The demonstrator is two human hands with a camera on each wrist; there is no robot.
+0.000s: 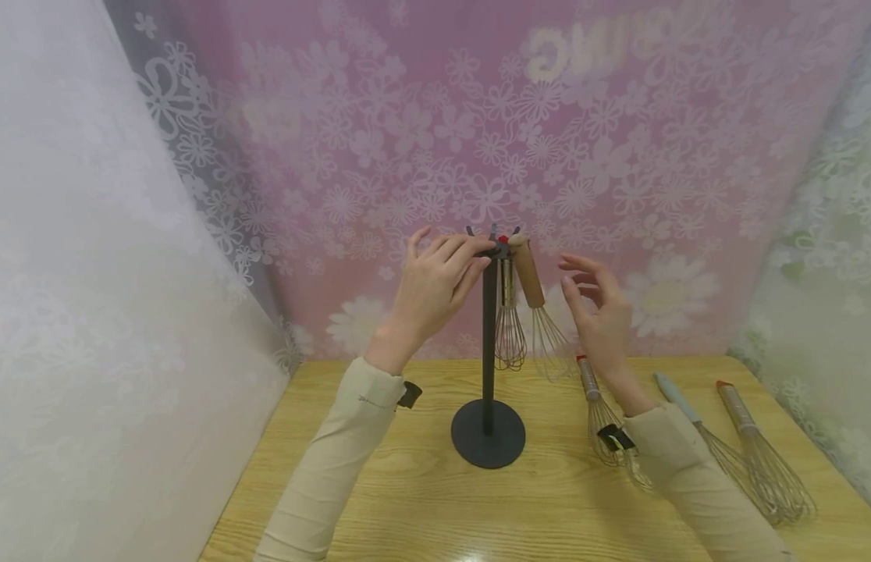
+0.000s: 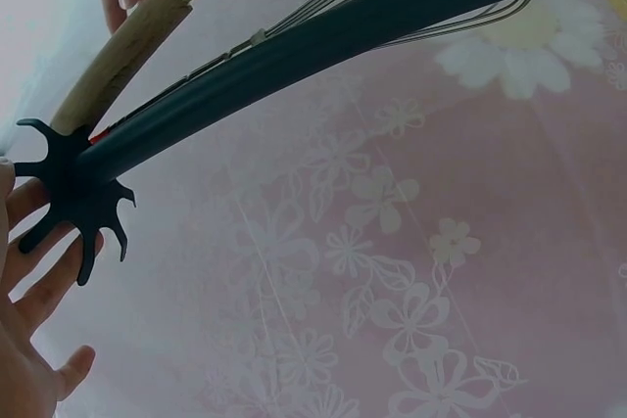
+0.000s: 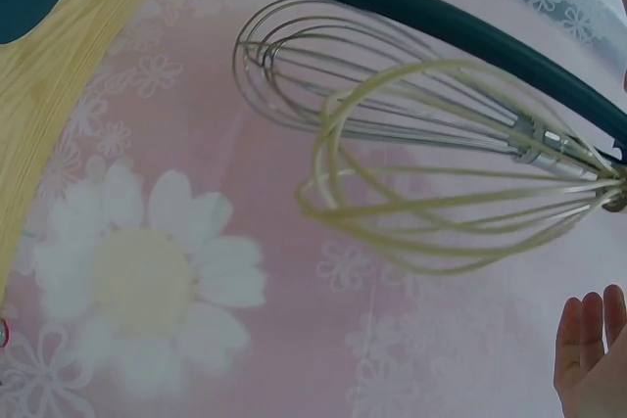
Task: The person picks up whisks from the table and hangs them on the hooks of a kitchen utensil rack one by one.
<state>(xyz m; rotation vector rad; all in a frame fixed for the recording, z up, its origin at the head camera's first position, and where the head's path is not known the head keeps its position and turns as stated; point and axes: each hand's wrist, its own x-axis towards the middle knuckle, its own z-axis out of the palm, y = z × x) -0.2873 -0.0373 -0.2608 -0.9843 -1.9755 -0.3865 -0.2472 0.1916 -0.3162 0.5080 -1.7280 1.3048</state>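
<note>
Left hand [image 1: 435,273]: fingers extended, spread in the left wrist view and reaching in behind the curved hooks; clamped or merely touching, I cannot tell.
Right hand [image 1: 606,324]: fingers loosely bent, thumb apart from them, just beside the hanging whisks.
Stand [image 1: 488,336]: smooth, dark and matt, with a slim round post, claw-like hooks at the left fingertips and a flat disc base below them; long axis upright.
Wooden-handled whisk [image 1: 529,273]: between the 2 hands' fingers, hanging at the hooks; rounded brown handle, pale looped wires; handle end up, wires down, long axis tilted with its lower end towards the right hand's side.
Steel whisk [image 1: 507,282]: nearer the left fingers, shiny handle, thin wire balloon, red at the top; wires down, long axis nearly vertical.
Desk [image 1: 407,499]: yellow wood grain, below both hands' fingers.
Lying whisks: 3 below the right fingers, 1 red-ended [image 1: 588,380], 1 pale-blue-handled [image 1: 677,398], 1 red-capped [image 1: 737,406].
Curtain [image 1: 379,140]: pink, flower-printed, beyond the fingers.
</note>
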